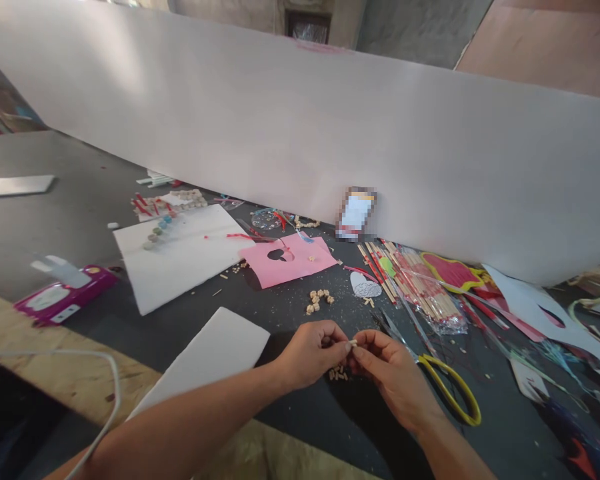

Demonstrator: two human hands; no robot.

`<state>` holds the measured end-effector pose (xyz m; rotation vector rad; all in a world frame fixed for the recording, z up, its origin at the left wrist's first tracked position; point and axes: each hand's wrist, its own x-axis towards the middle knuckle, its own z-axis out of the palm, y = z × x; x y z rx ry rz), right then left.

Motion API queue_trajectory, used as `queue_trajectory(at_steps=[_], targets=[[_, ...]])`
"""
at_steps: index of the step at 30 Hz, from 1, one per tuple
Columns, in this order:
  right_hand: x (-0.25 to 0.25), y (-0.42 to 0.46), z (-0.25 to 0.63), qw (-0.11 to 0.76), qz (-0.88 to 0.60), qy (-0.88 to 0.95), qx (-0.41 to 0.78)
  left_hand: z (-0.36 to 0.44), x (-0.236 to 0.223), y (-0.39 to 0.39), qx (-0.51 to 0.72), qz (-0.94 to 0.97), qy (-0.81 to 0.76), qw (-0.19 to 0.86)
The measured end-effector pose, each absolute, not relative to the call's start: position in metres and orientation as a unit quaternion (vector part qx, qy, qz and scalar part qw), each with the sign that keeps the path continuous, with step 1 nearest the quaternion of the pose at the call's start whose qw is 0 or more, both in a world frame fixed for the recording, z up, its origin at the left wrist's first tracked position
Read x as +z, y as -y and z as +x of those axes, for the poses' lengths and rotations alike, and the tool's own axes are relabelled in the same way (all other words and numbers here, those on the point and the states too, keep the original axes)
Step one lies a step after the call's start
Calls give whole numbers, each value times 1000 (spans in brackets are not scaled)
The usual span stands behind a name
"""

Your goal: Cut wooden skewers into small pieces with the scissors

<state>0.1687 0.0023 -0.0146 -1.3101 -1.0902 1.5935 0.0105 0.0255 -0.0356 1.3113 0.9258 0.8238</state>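
Observation:
My left hand (313, 353) and my right hand (387, 370) meet low over the dark table (80, 220), fingertips pinched together on a small wooden bead (352, 343). A few more beads (338, 374) lie on the table just under my hands. Another loose cluster of wooden beads (319, 301) sits a little farther away. Yellow-handled scissors (453, 390) lie right beside my right hand.
A pink paper with a heart cutout (293, 260), white sheets (180, 253) (215, 353), a bundle of wooden sticks in plastic (420, 287), a pink-and-white glue gun (65, 293), red and white paper shapes at right, and a long white board (300, 133) across the back.

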Motion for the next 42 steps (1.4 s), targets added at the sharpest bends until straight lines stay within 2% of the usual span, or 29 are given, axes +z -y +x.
queue_trajectory(at_steps=[12,42], targets=[[-16,-3,167,404,-538,416,612,12,-33,-24,375,533,-376,659],[-11,-3,167,369,-553,481,571,12,-28,-24,372,531,-381,659]])
